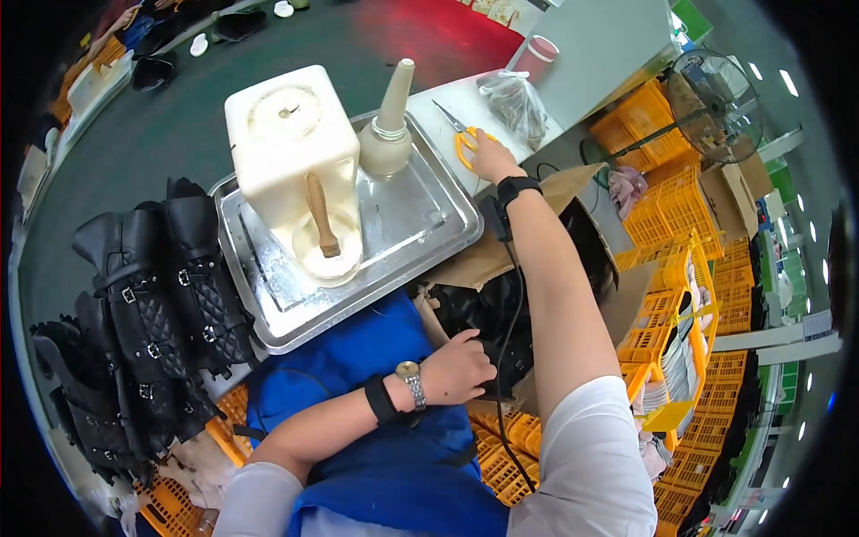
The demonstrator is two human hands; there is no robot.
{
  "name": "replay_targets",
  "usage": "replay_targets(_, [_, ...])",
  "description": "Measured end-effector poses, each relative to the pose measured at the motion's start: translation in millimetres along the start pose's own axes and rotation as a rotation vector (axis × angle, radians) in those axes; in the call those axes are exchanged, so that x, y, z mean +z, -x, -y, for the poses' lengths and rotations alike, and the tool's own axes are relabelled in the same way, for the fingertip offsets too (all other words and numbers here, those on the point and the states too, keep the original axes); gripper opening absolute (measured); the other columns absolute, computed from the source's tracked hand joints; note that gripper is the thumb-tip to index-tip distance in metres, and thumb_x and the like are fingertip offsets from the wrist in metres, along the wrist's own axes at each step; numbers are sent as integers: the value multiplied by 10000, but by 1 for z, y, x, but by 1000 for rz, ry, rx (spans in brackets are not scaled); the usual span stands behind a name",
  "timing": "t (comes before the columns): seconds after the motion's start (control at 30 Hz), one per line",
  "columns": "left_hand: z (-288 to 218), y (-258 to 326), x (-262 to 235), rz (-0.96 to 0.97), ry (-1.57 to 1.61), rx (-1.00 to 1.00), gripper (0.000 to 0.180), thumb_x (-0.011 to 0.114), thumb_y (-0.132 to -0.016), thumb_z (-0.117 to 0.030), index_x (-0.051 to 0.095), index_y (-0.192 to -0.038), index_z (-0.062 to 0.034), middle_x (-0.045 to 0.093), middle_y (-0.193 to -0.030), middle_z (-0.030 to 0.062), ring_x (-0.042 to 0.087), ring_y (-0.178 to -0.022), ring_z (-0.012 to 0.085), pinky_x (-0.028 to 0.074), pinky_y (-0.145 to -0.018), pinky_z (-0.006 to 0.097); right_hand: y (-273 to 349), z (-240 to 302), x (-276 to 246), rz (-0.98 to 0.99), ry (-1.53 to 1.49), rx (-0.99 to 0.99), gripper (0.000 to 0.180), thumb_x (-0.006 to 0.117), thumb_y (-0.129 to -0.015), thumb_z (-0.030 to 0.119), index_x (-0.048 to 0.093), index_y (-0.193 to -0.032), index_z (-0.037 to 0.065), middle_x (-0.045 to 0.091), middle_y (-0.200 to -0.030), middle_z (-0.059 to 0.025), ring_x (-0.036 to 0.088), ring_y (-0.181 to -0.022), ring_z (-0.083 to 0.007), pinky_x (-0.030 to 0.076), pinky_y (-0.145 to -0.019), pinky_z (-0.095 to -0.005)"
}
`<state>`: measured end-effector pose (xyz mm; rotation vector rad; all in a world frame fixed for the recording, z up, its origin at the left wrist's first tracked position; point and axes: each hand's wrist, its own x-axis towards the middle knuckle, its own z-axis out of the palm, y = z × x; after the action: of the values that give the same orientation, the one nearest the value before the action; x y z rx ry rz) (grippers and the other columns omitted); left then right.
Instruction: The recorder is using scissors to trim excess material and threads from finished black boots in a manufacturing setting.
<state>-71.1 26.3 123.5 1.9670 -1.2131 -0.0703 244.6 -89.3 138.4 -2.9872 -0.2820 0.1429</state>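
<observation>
My right hand (490,157) is stretched out over the white table top (447,103) and rests on the yellow handles of a pair of scissors (461,136), whose blades point away to the upper left. My left hand (458,369) is curled in a loose fist low in front of my blue apron, touching a black leather piece (488,313) that lies in a cardboard box (573,192). A watch and a black band sit on the left wrist, a black band with a cable on the right.
A metal tray (420,215) holds a cream block-shaped container (295,143) with a wooden-handled brush (320,215) and a cone-topped bottle (389,125). Black buckled boots (152,304) stand at left. A clear bag (517,103), yellow crates (680,295) and a fan (711,103) are at right.
</observation>
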Motion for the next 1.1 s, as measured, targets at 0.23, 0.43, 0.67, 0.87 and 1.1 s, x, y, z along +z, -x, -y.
replay_targets(0.23, [-8, 8, -8, -31, -20, 30, 183, 696, -674, -186, 552, -764, -118, 518, -719, 12, 518, -812, 207, 290, -1011, 455, 39, -18, -8, 93, -212, 176, 548, 577, -734, 192, 410, -1202, -39, 584, -1075, -230, 589, -995, -317, 461, -831, -365])
replay_targets(0.43, [-15, 17, -7, -4, -27, 46, 178, 709, -663, -171, 559, -743, -120, 515, -727, 11, 518, -822, 200, 287, -1017, 454, 208, -46, -67, -12, -1424, 4, 567, 645, -750, 109, 390, -1252, 46, 504, -849, -11, 482, -671, -82, 403, -607, -221])
replay_targets(0.67, [-31, 25, -9, 8, -38, 110, 190, 714, -653, -165, 556, -745, -114, 511, -743, 15, 520, -857, 203, 298, -1012, 454, 394, -59, -78, -420, -1873, -177, 460, 566, -836, 212, 400, -1249, 101, 358, -661, 24, 353, -549, -50, 300, -484, -178])
replay_targets(0.87, [-12, 10, -17, -70, -20, 120, 199, 723, -613, -151, 555, -703, -96, 552, -733, 37, 536, -821, 238, 381, -912, 404, 486, -102, -85, -838, -1438, 80, 707, 578, -784, 149, 200, -1369, 26, 385, -682, 4, 354, -533, -79, 321, -501, -197])
replay_targets(1.1, [45, -6, -17, 230, 558, -277, 213, 706, -734, -122, 530, -778, -10, 597, -1069, 71, 534, -1017, 196, 403, -892, 310, 520, -82, -53, -473, -803, 590, 399, 603, -807, 58, 497, -1192, 60, 506, -907, -6, 493, -713, -74, 444, -643, -231])
